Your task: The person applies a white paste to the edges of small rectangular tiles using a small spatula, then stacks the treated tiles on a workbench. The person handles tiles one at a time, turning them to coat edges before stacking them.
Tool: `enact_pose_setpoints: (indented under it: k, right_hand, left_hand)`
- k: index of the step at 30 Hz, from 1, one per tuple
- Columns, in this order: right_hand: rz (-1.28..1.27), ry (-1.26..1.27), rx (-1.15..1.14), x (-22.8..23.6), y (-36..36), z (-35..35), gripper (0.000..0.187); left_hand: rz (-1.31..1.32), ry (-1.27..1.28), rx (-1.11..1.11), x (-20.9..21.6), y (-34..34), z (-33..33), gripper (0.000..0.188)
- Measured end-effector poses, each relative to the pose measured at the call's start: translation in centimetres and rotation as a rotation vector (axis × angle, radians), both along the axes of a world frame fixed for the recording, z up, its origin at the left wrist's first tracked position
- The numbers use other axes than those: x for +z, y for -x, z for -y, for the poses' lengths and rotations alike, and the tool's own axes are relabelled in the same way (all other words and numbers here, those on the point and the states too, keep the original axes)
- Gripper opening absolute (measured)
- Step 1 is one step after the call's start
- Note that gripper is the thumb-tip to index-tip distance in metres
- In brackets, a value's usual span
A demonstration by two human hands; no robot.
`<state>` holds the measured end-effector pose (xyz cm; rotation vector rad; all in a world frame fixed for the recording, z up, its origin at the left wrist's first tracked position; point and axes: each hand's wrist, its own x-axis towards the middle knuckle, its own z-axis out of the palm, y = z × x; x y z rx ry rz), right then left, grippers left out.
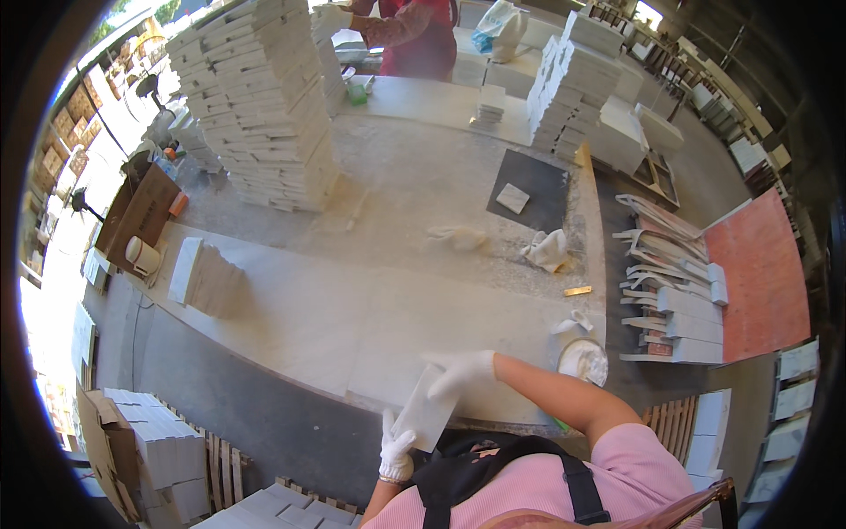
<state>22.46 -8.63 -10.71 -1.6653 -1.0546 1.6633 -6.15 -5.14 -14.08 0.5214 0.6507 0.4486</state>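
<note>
A flat, rectangular white tile (419, 421) is held tilted at the table's near edge, close to my body. My left hand (397, 451), in a white knit glove, grips its left edge, with the thumb over the face. My right hand (463, 372), also gloved in white, lies over the tile's far upper part. Motion smears its fingers, so how they are bent does not show. To the right of that hand stands a round tub of white paste (582, 361), a crumpled white scrap beside it.
A tall tile stack (256, 115) rises at far left, and a shorter stack (207, 278) stands nearer. Across the dusty table (388, 300) are a dark board (531, 189), crumpled cloth (546, 251) and another tile stack (573, 84). A person in red (419, 40) works opposite.
</note>
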Motion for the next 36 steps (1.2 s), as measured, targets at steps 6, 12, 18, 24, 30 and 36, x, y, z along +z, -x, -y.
enact_pose_setpoints:
  k: [6,12,18,24,30,36]
  right_hand:
    - [-0.216,0.057,-0.02,-1.9,-0.6,-0.4,0.111]
    - [-0.381,-0.022,-0.172,-0.5,-1.7,0.5,0.112]
    - [0.009,-0.348,-0.205,1.7,-5.9,0.1,0.11]
    - [0.145,-0.266,-0.275,-1.9,-4.3,2.5,0.129]
    - [0.479,-0.228,-0.216,-1.1,-3.1,3.9,0.141]
    - [0.312,-0.263,-0.33,-0.6,-2.7,4.6,0.144]
  left_hand:
    - [-0.08,0.017,-0.055,1.5,-0.3,-1.0,0.114]
    - [-0.256,-0.257,-0.162,4.6,-1.5,-4.7,0.105]
    - [-0.335,-0.97,-0.414,5.3,-8.6,-12.9,0.14]
    - [-0.557,-1.439,-0.591,3.6,-10.6,-14.9,0.143]
    - [-0.536,-1.469,-0.575,0.3,-7.9,-12.7,0.15]
    - [-0.598,-1.175,-0.607,-0.1,-8.1,-10.9,0.158]
